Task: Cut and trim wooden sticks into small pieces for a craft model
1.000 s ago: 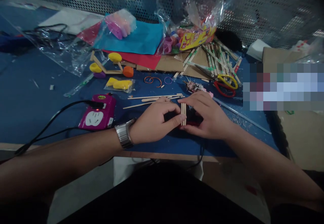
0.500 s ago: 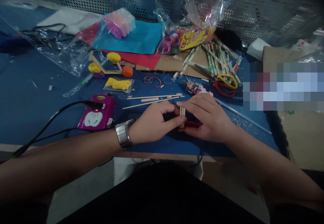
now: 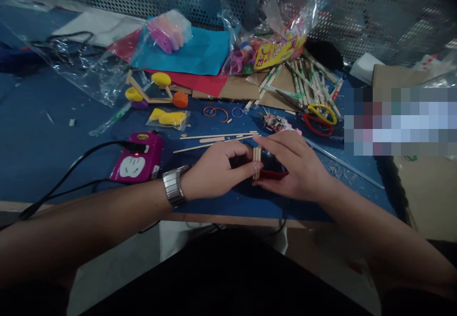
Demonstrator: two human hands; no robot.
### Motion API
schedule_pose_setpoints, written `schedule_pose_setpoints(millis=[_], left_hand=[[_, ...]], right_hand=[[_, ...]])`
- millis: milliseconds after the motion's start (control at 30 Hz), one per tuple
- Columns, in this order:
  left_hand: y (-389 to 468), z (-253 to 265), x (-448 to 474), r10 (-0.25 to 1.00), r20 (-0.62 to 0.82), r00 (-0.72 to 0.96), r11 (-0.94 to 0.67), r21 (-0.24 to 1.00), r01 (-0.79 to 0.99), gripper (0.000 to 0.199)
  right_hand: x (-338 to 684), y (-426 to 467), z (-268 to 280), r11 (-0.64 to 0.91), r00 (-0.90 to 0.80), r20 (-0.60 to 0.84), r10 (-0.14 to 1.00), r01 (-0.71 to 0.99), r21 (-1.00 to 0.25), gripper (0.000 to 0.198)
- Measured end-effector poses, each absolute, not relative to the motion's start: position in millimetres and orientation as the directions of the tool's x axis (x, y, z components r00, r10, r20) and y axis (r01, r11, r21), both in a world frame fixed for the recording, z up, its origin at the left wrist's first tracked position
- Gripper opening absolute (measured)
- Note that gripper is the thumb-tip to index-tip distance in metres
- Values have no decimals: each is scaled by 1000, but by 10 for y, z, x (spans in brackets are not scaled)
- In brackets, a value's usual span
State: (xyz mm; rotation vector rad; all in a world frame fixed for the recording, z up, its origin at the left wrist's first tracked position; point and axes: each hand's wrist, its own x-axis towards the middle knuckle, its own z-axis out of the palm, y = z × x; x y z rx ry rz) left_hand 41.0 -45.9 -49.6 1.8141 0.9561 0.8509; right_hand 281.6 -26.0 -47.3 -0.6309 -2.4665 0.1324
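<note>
My left hand (image 3: 217, 171) is closed on a small bundle of short wooden sticks (image 3: 257, 162), pinched upright under the thumb. My right hand (image 3: 298, 166) curves round the bundle's right side with its fingers apart. Its thumb is by the lower ends, and its forefinger sits just above the upper ends with a small gap. Within the curl of that hand shows a red thing (image 3: 274, 174), mostly hidden, whose kind I cannot make out. Just beyond the hands lie long thin wooden sticks (image 3: 217, 135) and a flat wooden stick (image 3: 212, 140).
A purple power socket (image 3: 137, 158) with a black cable stands left. Behind are a yellow packet (image 3: 167, 117), rubber bands (image 3: 215, 113), scissors (image 3: 319, 120), paper-wrapped sticks (image 3: 310, 85), coloured sheets (image 3: 200, 52) and a plastic bag of colourful pieces (image 3: 274, 52). A cardboard box (image 3: 424, 197) is right.
My right forefinger has lifted slightly off the sticks' upper ends, and the right hand has opened a little, showing more of the dark gap and red thing. The left hand keeps its hold.
</note>
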Motion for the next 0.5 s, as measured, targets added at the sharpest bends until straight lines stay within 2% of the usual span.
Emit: schedule_pose_setpoints(millis=[167, 367, 500], left_hand=[[-456, -495, 415, 867, 154, 474, -291, 928, 231, 26], [-452, -503, 414, 860, 160, 486, -283, 940, 192, 26], [-441, -509, 416, 858, 112, 502, -222, 961, 166, 28]], right_hand=[[2810, -264, -469, 878, -704, 530, 474, 422, -224, 66], [2811, -271, -460, 880, -691, 550, 468, 421, -221, 63], [2813, -277, -442, 875, -699, 532, 478, 428, -225, 64]])
